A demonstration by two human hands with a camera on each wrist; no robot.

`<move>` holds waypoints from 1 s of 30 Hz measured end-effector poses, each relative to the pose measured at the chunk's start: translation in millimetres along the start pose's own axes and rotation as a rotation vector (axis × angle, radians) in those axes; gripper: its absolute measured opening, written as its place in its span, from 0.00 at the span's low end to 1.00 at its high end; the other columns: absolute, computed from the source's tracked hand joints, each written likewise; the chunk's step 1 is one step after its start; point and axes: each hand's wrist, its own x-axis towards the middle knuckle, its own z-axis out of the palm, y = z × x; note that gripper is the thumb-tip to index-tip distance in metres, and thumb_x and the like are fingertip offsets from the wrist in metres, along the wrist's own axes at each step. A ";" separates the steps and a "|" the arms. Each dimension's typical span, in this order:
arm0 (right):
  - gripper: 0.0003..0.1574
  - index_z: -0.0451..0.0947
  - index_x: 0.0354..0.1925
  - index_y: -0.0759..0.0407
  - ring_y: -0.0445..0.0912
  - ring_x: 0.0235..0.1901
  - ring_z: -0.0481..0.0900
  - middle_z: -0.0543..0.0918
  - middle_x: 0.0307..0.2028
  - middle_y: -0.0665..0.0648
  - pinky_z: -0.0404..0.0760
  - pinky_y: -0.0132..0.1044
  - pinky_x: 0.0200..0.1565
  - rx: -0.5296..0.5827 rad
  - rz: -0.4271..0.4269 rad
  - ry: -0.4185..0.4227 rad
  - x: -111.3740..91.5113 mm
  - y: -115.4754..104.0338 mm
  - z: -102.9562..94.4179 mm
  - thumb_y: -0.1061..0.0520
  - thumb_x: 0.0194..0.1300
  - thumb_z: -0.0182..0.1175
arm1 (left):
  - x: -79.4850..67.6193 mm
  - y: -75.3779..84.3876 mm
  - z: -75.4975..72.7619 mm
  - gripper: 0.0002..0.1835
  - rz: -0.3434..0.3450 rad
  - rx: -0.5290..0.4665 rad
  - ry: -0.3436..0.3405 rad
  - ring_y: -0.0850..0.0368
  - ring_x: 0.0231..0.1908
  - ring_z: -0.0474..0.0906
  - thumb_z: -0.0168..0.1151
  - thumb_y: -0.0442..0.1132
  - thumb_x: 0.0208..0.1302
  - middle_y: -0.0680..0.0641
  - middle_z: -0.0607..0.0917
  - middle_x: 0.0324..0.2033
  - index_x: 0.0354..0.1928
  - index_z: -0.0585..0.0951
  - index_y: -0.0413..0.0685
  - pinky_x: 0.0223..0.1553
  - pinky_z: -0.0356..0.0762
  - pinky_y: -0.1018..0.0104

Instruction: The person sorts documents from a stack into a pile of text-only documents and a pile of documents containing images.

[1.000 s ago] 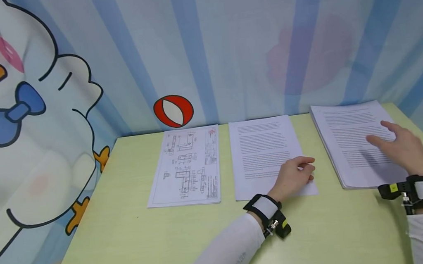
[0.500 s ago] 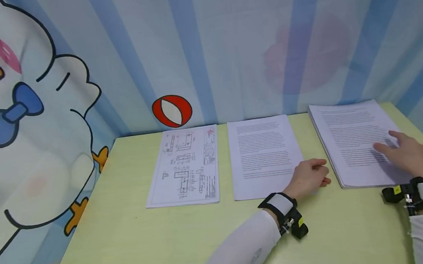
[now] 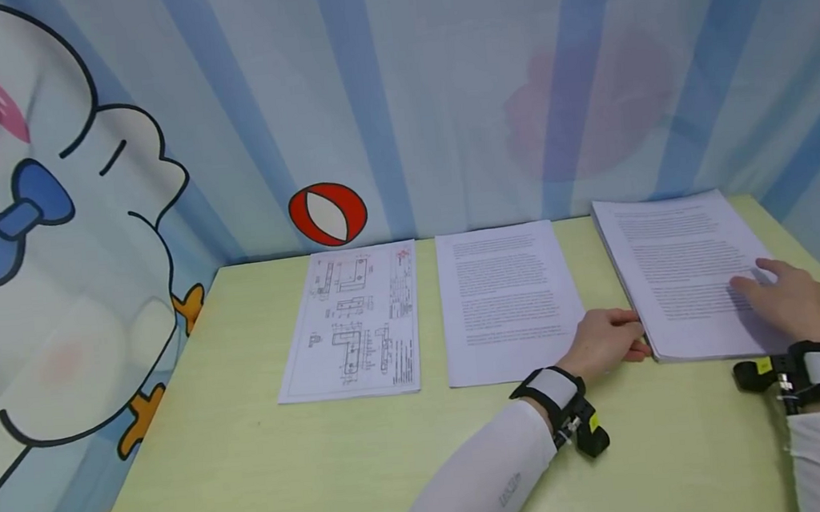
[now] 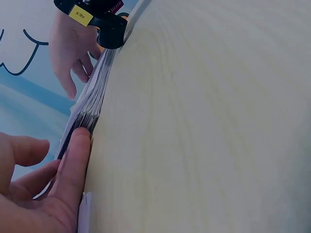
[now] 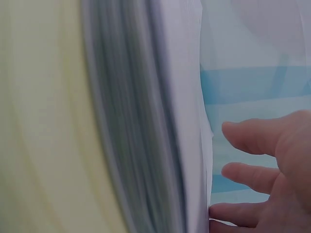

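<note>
Head view: over at the right end of the pale table (image 3: 268,468), here's the thick paper stack (image 3: 685,266), printed text on top, and both hands are at it! The left hand (image 3: 602,343) is at its left edge, near the bottom corner, fingers loosely extended; the right hand (image 3: 792,298) is over the lower right of the top page, thumb and index spread apart, covering some of the printing. Next door lies the text sheet (image 3: 511,304), its lower right corner blocked by the left hand and the black wrist strap (image 3: 554,393). Further left, well apart from the hands, sits the drawing sheet (image 3: 350,325), fully in sight. Behind it all hangs the striped curtain (image 3: 469,82), with a red-and-white ball print and a big white duck print (image 3: 75,314).

Left wrist view: a nearly straight finger touches the layered edges of the stack, thumb standing off, no pinch to be seen! Beyond, the right wrist camera (image 4: 111,31) hides part of the stack's far end.

Right wrist view: blurred page edges fill the middle, fingers spread beside them, the lower tips meeting the paper; how hard they press, can't tell.
</note>
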 end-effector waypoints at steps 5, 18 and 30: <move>0.47 0.44 0.68 0.77 0.78 0.61 0.51 0.52 0.63 0.85 0.57 0.69 0.59 -0.029 -0.014 -0.012 -2.1 0.0 0.5 0.42 0.68 0.41 | 0.1 1.8 0.6 0.13 -0.012 -0.018 0.010 0.53 0.27 0.85 0.58 0.35 0.61 0.46 0.86 0.25 0.47 0.83 0.44 0.31 0.85 0.62; 0.43 0.51 0.65 0.79 0.78 0.57 0.56 0.58 0.60 0.86 0.61 0.68 0.55 -0.088 -0.062 -0.031 -10.5 -7.5 -0.5 0.46 0.67 0.43 | -0.4 4.7 1.1 0.09 -0.017 -0.012 0.038 0.57 0.20 0.80 0.58 0.37 0.61 0.46 0.84 0.19 0.39 0.85 0.42 0.29 0.85 0.60; 0.39 0.62 0.60 0.80 0.76 0.48 0.68 0.68 0.54 0.85 0.70 0.61 0.39 -0.092 -0.200 0.027 -16.7 -17.8 -0.1 0.47 0.67 0.44 | -1.3 8.3 -4.6 0.09 0.019 0.170 0.097 0.62 0.24 0.77 0.56 0.42 0.61 0.51 0.86 0.31 0.40 0.82 0.48 0.23 0.70 0.70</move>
